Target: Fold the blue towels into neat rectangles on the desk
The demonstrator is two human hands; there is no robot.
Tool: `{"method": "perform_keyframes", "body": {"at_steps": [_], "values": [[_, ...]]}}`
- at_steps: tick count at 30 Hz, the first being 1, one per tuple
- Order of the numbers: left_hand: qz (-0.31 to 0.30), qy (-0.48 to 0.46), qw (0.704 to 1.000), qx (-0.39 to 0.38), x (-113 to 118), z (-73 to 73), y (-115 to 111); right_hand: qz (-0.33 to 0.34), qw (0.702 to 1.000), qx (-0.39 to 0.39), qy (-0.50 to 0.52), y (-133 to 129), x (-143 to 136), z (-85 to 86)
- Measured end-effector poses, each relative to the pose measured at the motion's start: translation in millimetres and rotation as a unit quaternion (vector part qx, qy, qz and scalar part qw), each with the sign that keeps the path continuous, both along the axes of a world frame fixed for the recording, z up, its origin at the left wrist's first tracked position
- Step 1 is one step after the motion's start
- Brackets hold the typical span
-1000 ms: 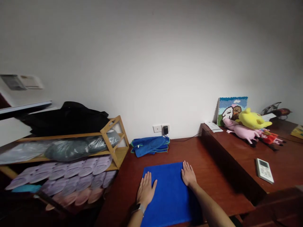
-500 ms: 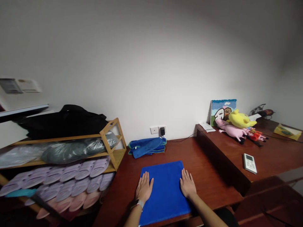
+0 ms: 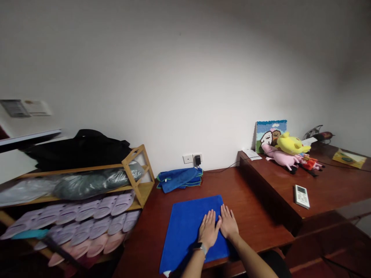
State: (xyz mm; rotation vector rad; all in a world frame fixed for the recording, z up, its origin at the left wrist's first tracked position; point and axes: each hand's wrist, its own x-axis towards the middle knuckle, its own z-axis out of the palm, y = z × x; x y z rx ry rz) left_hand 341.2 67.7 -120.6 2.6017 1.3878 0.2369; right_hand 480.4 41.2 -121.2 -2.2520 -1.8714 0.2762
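A blue towel (image 3: 182, 227) lies spread flat on the reddish-brown desk, a small white tag showing at its near left corner. My left hand (image 3: 208, 230), with a watch on the wrist, rests palm down on the right half of the towel, fingers stretched out. Close beside it, my right hand (image 3: 228, 224) lies flat over the towel's right edge, also with straight fingers. The two thumbs are near each other, perhaps touching. Neither hand grips anything. Behind the towel, against the wall, sits a pile of folded blue cloths (image 3: 180, 180) with green edging.
A wooden rack (image 3: 139, 185) on the left holds purple slippers (image 3: 100, 208) and a black bag (image 3: 81, 150). To the right, a higher desk (image 3: 278, 185) carries plush toys (image 3: 291, 144), a white remote control (image 3: 302, 197) and a dog picture (image 3: 271, 133). A black plug (image 3: 197, 160) sits in the wall socket.
My left hand has moved right across the towel, from its left edge to beside my right hand. My right hand stays at the right edge. The towel's near left corner now shows.
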Motion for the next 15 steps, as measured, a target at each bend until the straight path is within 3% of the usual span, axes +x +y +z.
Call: {"method": "perform_keyframes", "body": {"at_steps": [9,12,15], "values": [[0.156,0.064,0.986,0.006,-154,6.9,21,-0.021,1.000,-0.006,0.010,2,-2,-0.9],[0.176,0.065,0.982,0.013,-178,3.7,19,-0.020,0.999,-0.028,0.003,2,-2,5.0],[0.179,0.059,0.982,0.023,-180,1.4,17,-0.019,0.999,-0.038,0.010,-3,-2,13.1]]}}
